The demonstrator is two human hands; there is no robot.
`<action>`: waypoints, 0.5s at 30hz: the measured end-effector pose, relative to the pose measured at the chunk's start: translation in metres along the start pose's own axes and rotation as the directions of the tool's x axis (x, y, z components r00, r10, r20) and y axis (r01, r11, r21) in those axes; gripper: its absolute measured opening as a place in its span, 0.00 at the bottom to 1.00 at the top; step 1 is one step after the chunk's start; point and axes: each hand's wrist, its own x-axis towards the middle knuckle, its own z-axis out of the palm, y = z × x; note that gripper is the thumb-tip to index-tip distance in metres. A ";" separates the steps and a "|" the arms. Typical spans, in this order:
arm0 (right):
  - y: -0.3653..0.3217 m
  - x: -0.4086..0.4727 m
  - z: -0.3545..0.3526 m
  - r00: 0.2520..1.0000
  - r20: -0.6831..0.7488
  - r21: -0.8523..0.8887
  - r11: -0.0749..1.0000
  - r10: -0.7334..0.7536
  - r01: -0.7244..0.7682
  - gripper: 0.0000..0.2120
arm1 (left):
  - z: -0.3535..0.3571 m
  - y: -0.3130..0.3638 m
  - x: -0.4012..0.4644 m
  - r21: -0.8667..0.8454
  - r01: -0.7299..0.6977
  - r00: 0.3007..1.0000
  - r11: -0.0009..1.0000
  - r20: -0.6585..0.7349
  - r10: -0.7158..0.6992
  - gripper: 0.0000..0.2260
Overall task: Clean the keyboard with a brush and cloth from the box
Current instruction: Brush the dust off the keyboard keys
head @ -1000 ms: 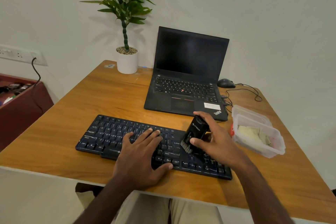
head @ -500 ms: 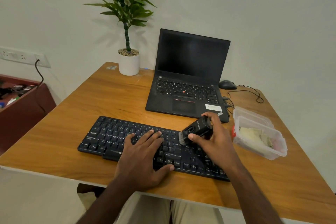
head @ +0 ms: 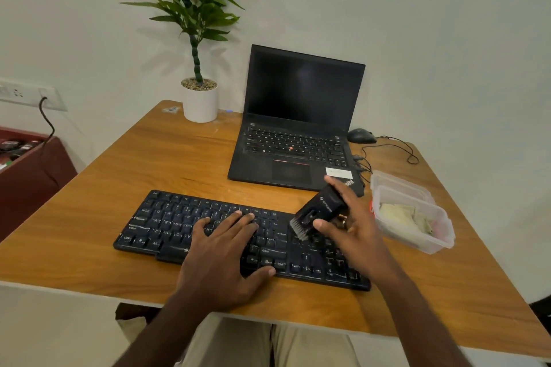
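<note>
Black brush (head: 320, 211) bristles blurred, contact unclear.

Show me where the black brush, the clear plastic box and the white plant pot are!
black brush (head: 323, 208), head view, on its body above the bristles.
clear plastic box (head: 417, 240), head view, on its near wall.
white plant pot (head: 200, 104), head view, on its front side.

An open black laptop (head: 295, 140) with a dark screen stands at the back of the wooden table (head: 98, 202), and a potted plant (head: 199, 39) in a white pot stands just to its left. A black mouse (head: 361, 136) lies beside the laptop's right edge, its cable (head: 399, 149) looping across the table. To the left, a wall socket (head: 32, 97) holds a black plug above a dark red cabinet (head: 29, 170).
</note>
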 end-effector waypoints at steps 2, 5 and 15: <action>0.000 -0.002 -0.002 0.993 0.118 -0.072 0.997 -0.017 0.026 0.35 | 0.000 0.000 0.000 -0.001 -0.003 1.000 1.000 0.006 0.003 0.40; 0.004 0.000 -0.016 0.981 0.194 -0.177 0.984 -0.004 0.039 0.35 | 0.000 0.000 -0.001 -0.002 0.000 1.000 1.000 0.016 0.000 0.41; 0.004 0.004 -0.025 0.980 0.198 -0.236 0.969 -0.027 0.074 0.35 | 0.001 0.000 0.000 0.011 0.000 1.000 1.000 0.023 -0.001 0.40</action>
